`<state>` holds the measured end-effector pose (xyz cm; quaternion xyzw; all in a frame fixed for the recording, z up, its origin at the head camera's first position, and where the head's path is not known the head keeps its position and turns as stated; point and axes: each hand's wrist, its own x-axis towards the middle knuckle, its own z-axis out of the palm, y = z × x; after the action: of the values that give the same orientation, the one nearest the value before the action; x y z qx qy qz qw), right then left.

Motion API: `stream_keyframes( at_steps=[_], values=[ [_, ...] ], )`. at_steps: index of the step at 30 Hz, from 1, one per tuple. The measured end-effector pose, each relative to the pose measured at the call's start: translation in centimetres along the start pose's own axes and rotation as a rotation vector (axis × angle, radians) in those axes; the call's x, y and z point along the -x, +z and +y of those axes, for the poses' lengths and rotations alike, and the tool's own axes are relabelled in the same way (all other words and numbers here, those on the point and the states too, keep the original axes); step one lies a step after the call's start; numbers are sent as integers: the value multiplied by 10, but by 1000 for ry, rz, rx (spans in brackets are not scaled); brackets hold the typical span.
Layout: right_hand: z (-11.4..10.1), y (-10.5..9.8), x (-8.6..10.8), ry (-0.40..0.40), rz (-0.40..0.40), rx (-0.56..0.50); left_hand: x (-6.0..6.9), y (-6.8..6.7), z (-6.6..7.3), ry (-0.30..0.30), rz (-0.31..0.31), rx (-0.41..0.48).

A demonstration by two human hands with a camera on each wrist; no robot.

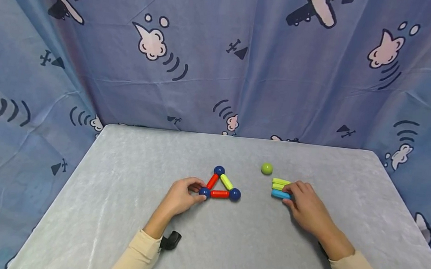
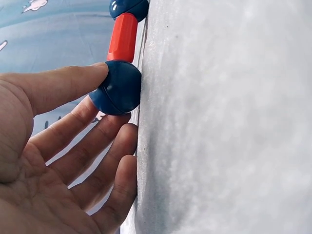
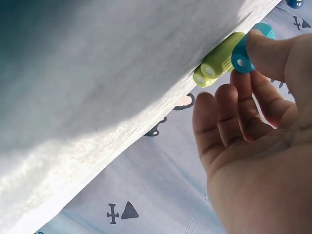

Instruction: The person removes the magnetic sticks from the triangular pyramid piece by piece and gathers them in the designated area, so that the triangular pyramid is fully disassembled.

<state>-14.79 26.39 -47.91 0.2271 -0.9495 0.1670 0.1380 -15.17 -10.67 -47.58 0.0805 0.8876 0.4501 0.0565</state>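
A flat triangle lies on the table, made of two red rods (image 1: 220, 194), a yellow-green rod (image 1: 227, 182) and three dark blue balls (image 1: 235, 194). At its near left corner my left hand (image 1: 182, 196) pinches a dark blue ball (image 2: 117, 87) between thumb and fingers. To the right, my right hand (image 1: 307, 208) pinches a light blue rod (image 3: 240, 54) by its right end. Two yellow-green rods (image 3: 222, 56) lie side by side just beyond it, their right ends partly hidden by my fingers in the head view.
A lime green ball (image 1: 267, 169) sits behind the loose rods. The pale cloth-covered table (image 1: 109, 229) reaches back to a blue patterned curtain (image 1: 200, 61). A black strap piece (image 1: 171, 240) shows at my left wrist.
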Motion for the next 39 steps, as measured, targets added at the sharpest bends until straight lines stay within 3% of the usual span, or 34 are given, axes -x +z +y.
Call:
stream_keyframes(
  at_steps=[12, 26, 39],
  values=[
    [0, 2, -2, 8, 6, 5, 0, -1, -1, 13, -6, 14],
    [-1, -1, -1, 122, -71, -15, 0, 0, -1, 8, -6, 6],
    [-2, -3, -2, 155, -82, -12, -1, 1, -2, -8, -5, 4]
  ],
)
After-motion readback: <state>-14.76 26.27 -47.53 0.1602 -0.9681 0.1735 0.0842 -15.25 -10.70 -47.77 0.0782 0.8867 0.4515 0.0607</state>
